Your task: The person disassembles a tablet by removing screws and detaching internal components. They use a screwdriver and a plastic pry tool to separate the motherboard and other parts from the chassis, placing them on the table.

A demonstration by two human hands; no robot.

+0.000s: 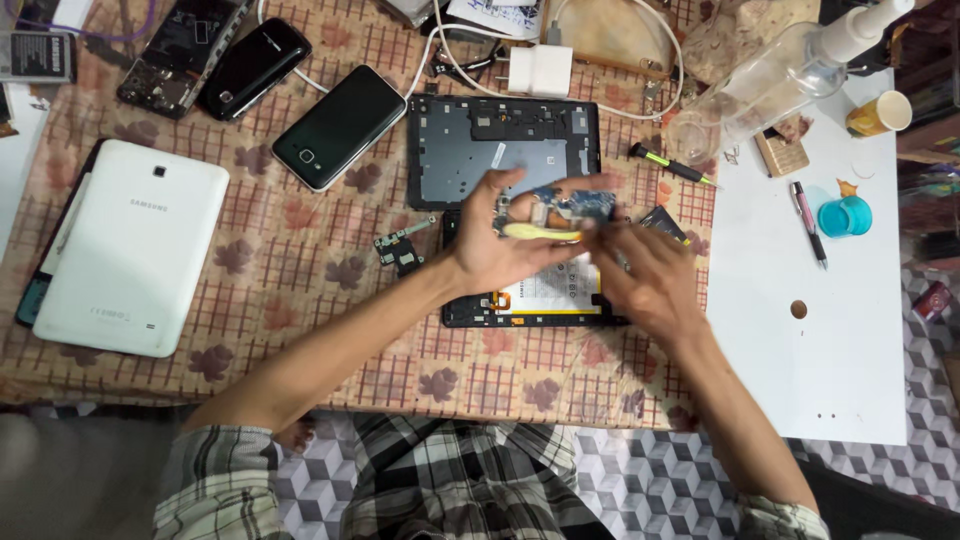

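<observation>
**Both hands on small circuit board**

Patterned tablecloth (300, 260), cluttered w/ phones & parts. Left hand (495, 245) pinches a small blue circuit board (575, 205), held up over the opened tablet (540, 295). Right hand (645, 275) grips a yellow tool (540, 232), tip against the board; fingers blurred. Tablet back frame (500, 145) lies just behind; white tablet (130, 245) far left.
</observation>
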